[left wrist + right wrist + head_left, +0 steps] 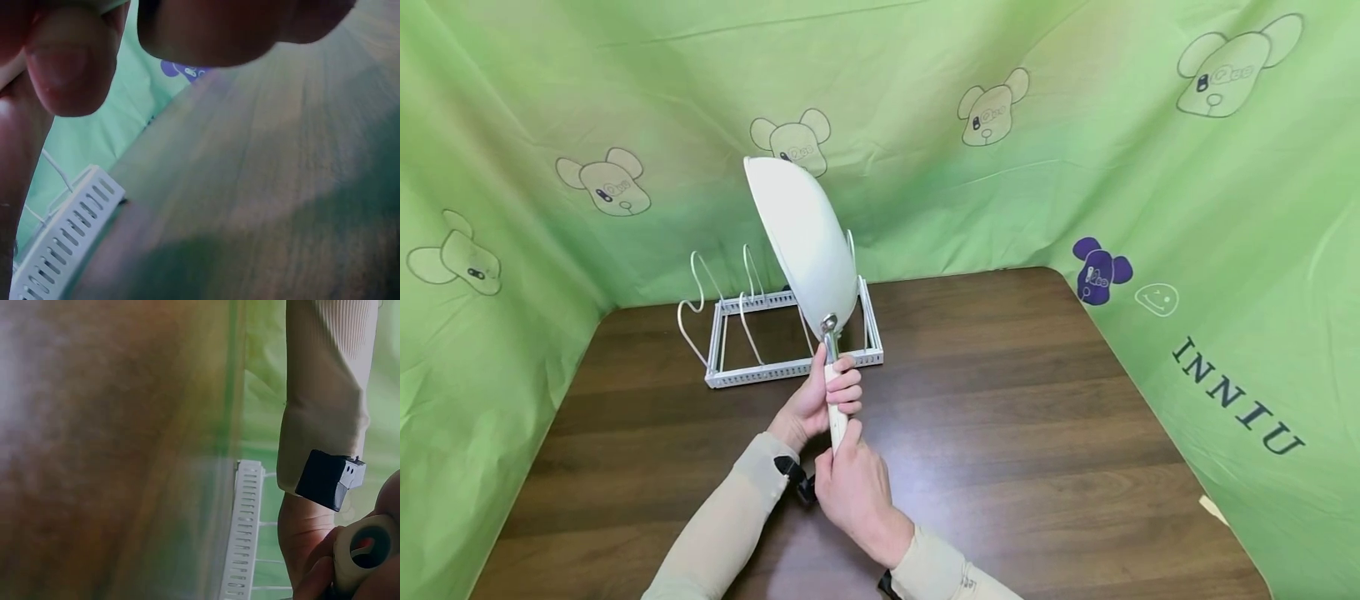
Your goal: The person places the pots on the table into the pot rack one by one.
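A white frying pan (808, 242) is held turned on its side, its deep rounded body tilted with the rim facing left. My left hand (816, 396) grips the cream handle (837, 421) close to the metal joint, fingers wrapped round it. Lower down, my right hand (859, 487) holds the same handle near its end. Behind the pan is a white rack (760, 372) with wire dividers; whether the pan touches it I cannot tell. The left wrist view shows the left fingers (69, 69) close up. In the right wrist view, the handle's hollow end (344, 562) pokes out among fingers.
The rack stands on a brown wooden table (1037, 433), towards the back left. Green printed cloth (910, 200) hangs round the back and sides of the table. A small pale piece (1213, 510) lies at the table's right edge.
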{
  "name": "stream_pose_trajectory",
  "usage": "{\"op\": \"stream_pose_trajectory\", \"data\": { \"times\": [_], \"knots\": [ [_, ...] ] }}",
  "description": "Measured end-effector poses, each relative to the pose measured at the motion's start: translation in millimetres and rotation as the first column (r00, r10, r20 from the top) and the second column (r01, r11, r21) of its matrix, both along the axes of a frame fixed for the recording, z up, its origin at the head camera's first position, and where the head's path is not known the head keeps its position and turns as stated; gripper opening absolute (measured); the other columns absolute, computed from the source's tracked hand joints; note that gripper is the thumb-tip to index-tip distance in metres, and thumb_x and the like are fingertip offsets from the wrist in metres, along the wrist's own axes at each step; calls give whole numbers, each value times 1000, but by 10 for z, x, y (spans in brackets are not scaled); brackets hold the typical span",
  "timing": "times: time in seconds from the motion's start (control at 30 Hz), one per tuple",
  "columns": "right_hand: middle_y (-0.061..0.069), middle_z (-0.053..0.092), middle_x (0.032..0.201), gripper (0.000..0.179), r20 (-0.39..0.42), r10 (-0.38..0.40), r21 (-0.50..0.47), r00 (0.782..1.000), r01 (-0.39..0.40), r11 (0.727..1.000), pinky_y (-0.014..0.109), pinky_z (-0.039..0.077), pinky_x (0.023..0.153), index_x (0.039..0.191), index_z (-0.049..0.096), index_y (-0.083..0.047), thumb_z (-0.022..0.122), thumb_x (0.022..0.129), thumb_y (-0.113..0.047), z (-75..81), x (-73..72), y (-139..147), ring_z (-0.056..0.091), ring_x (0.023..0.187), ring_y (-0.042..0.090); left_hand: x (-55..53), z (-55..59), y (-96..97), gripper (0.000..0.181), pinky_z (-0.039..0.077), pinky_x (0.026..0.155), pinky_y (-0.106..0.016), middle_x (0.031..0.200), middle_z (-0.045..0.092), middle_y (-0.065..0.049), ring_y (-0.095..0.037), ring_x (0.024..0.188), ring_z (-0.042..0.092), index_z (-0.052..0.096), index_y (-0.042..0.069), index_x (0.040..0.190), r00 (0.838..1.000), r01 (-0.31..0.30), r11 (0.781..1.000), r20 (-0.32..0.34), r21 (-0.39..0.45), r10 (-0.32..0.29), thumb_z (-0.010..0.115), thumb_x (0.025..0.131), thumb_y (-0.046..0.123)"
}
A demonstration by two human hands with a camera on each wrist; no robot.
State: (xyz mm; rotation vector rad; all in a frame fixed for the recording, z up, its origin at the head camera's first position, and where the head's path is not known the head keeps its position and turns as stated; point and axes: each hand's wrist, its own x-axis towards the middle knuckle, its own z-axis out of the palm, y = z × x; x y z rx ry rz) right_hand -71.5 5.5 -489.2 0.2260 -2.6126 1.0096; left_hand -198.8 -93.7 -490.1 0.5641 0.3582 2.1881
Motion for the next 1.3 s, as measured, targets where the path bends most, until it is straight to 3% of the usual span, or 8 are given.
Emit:
{"op": "stream_pose_trajectory", "data": {
  "times": [0.33, 0.6, 0.73, 0.93, 1.17, 1.3],
  "knots": [
    [4, 51, 65, 27, 46, 15, 37, 999, -17, 999, 32, 35, 40, 99, 44, -3, 63, 83, -13, -47, 1, 15, 50, 46, 21, 24, -87, 4, 47, 41, 57, -17, 62, 32, 9, -3, 52, 27, 48, 19, 84, 999, -6, 1000, 32, 20, 5, 42, 98, 64],
    [6, 52, 67, 27, 99, 74, 125, 992, -86, 988, 35, 37, 40, 98, 42, 0, 63, 83, -9, -11, -3, 63, 52, 47, 22, 47, -148, -22, 50, 43, 56, -18, 63, 39, 8, -3, 53, 40, 48, 17, 85, 996, -86, 995, 27, -43, 87, 37, 99, 64],
    [5, 51, 63, 28, 116, 111, 206, 987, -133, 970, 34, 35, 37, 96, 43, 0, 64, 85, -14, -2, 12, 89, 50, 44, 23, 86, -169, -43, 53, 43, 55, -18, 64, 44, 8, -4, 53, 46, 48, 16, 87, 990, -131, 983, 33, -125, 136, 31, 100, 64],
    [4, 50, 60, 31, 130, 117, 258, 984, -148, 955, 35, 33, 36, 95, 43, -1, 67, 84, -18, -61, 58, 102, 48, 42, 22, 165, -212, -28, 50, 42, 56, -18, 67, 45, 8, -4, 53, 45, 48, 17, 90, 986, -152, 960, 32, -237, 164, 31, 101, 63],
    [3, 48, 59, 31, 203, 130, 263, 971, -182, 947, 35, 33, 36, 94, 41, -2, 66, 80, -15, -86, 105, 124, 48, 41, 22, 254, -276, -35, 48, 42, 62, -20, 72, 42, 8, -4, 57, 43, 49, 18, 96, 976, -218, 936, -44, -277, 214, 25, 104, 59],
    [4, 49, 58, 33, 239, 133, 245, 962, -192, 950, 37, 34, 37, 95, 41, -2, 67, 80, -16, -71, 113, 126, 48, 42, 23, 276, -300, -34, 46, 41, 64, -21, 73, 44, 8, -5, 58, 44, 50, 19, 96, 972, -235, 932, -38, -277, 234, 29, 104, 59]
  ]
}}
